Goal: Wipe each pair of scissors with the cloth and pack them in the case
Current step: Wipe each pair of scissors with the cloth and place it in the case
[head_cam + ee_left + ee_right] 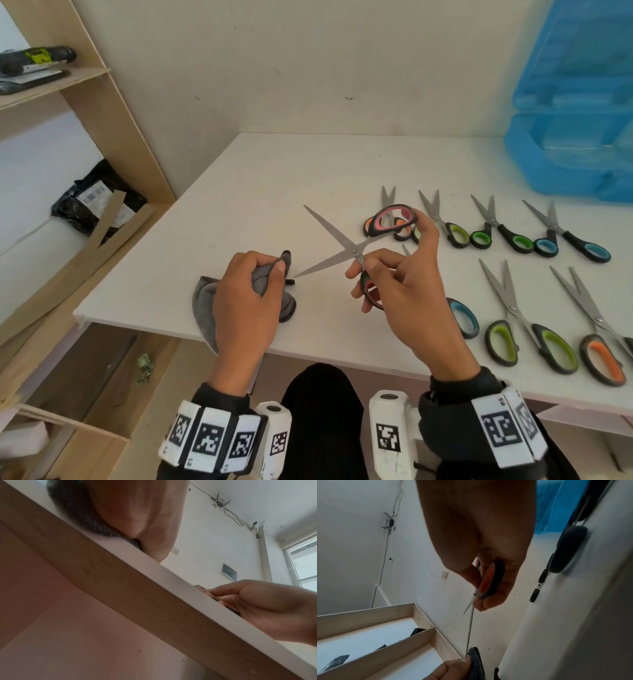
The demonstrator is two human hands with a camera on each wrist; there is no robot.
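**A:** What sits furthest left?

**B:** A wooden shelf unit (113, 113) with a power tool (34, 60) on an upper board and a black plastic parcel (92, 202) lower down. Then comes the white table (274, 178).

**A:** And the left hand?

**B:** The left hand (245, 301) rests near the table's front edge, fingers curled round a bunched grey cloth (265, 284), thumb pressed on top. Part of the cloth spills out onto the table beside the wrist. From the left wrist view the cloth (82, 515) lies squashed under the palm.

**A:** Where are the scissors being handled?

**B:** The pink-handled scissors (342, 245) are held above the table, blades spread wide in a cross. One blade tip touches the cloth at the left thumb. The right hand (407, 284) grips both handle loops, fingers curled round them, one loop raised, the other low in the palm. The right wrist view shows the blade (470, 628) running straight down to the cloth (476, 661).

**A:** To the right of that?

**B:** Other scissors lie on the table in two rows, blades open: green-handled scissors (459, 229) and blue-handled scissors (579, 240) behind, and orange-handled scissors (599, 353) in front.

**A:** And the case?

**B:** The blue plastic case (572, 120) stands open at the far right corner, lid against the wall.
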